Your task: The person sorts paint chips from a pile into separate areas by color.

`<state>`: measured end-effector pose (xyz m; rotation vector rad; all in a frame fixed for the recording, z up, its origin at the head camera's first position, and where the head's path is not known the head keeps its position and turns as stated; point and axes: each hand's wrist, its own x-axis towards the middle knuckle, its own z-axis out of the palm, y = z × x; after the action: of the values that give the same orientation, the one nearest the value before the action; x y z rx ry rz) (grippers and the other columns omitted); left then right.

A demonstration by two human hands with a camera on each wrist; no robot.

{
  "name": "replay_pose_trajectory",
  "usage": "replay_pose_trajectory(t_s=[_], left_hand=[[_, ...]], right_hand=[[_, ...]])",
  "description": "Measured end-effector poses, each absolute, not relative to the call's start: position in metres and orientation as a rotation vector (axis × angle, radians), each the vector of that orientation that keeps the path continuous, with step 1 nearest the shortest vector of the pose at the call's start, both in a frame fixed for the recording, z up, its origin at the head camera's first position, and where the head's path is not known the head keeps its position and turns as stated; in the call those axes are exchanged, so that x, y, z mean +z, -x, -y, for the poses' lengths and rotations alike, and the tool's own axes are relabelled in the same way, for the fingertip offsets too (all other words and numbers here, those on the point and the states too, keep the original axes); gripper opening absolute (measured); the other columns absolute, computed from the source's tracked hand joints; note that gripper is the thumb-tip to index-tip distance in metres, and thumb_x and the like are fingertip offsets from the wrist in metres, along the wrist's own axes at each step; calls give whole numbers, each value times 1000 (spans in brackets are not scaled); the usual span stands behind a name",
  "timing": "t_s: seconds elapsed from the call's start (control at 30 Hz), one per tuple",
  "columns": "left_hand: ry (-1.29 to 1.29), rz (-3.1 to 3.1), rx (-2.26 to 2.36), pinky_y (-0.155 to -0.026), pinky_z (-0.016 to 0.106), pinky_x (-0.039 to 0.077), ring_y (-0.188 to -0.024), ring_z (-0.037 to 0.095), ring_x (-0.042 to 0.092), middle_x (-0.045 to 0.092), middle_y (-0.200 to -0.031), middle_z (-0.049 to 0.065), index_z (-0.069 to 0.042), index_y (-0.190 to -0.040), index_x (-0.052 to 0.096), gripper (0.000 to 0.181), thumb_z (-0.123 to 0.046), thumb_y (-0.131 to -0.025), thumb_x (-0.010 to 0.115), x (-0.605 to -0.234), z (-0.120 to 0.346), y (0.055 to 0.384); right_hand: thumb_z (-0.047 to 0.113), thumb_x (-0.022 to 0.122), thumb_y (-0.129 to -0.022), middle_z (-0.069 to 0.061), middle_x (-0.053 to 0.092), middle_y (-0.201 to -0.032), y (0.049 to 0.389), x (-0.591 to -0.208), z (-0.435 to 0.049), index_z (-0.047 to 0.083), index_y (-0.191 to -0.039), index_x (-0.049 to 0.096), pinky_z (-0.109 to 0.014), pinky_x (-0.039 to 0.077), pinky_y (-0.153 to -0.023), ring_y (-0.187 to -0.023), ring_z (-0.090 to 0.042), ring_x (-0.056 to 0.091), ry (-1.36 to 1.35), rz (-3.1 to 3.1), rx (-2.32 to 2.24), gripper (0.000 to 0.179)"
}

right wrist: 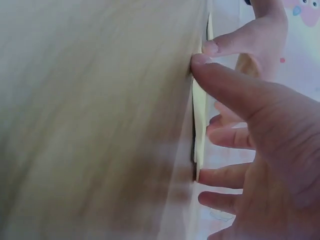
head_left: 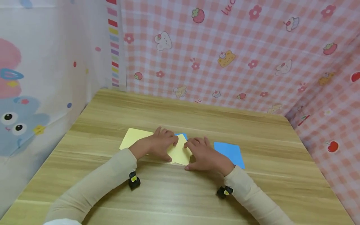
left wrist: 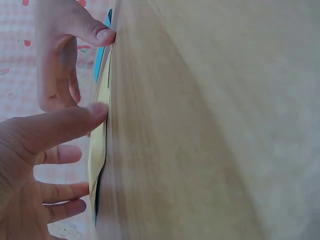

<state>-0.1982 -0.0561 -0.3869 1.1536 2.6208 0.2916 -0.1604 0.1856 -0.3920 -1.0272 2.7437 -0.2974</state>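
A person's left hand (head_left: pixel 161 144) and right hand (head_left: pixel 203 156) come together over a yellow paper (head_left: pixel 182 154) lying near the middle of the table (head_left: pixel 180 200). The left grip is wide: the thumb rests at the near edge of the paper and the other fingers reach across toward its far side. The right grip is wide too, its thumb down by the near corner and its forefinger bent above the paper; how firmly either hand presses, one cannot tell. A blue corner (head_left: pixel 183 135) shows just behind the yellow paper, between the hands. A second yellow paper (head_left: pixel 135 138) lies partly behind the left hand and forearm, and a blue paper (head_left: pixel 230 153) lies beyond the right wrist. Pink checked cloth (head_left: pixel 213 37) hangs behind the table.
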Motion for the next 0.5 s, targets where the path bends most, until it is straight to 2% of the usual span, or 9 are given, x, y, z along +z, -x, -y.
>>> replay_pose_trajectory(t_s=[0.13, 0.2, 0.37, 0.5], left_hand=[[-1142, -2631, 289, -113, 71, 16, -133, 39, 40, 51, -137, 14, -17, -112, 53, 53, -44, -80, 85, -385, 57, 198], [-1137, -2625, 290, -113, 72, 16, -135, 40, 39, 49, -141, 15, -17, -113, 55, 53, -46, -79, 85, -385, 57, 197], [-1107, -2608, 293, -112, 74, 13, -143, 43, 32, 41, -152, 16, -19, -119, 55, 61, -52, -77, 84, -386, 58, 195], [-1094, -2633, 269, -112, 75, 13, -143, 42, 34, 42, -151, 14, -19, -123, 53, 66, -54, -77, 84, -386, 58, 192]], right_hand=[[46, 82, -82, -5, 51, -132, 161, -393, -184, 12, -132, 47, -56, 27, -106, -129, -33, 43, 1064, -2757, -309, 70], [44, 83, -82, -6, 51, -132, 160, -393, -184, 11, -131, 48, -53, 29, -102, -127, -33, 44, 1071, -2762, -318, 69], [39, 84, -81, -7, 53, -131, 155, -393, -183, 9, -128, 50, -52, 29, -102, -124, -34, 46, 1044, -2773, -377, 65], [36, 85, -82, -7, 54, -128, 151, -394, -183, 9, -126, 50, -53, 29, -102, -122, -34, 46, 1044, -2783, -396, 62]])
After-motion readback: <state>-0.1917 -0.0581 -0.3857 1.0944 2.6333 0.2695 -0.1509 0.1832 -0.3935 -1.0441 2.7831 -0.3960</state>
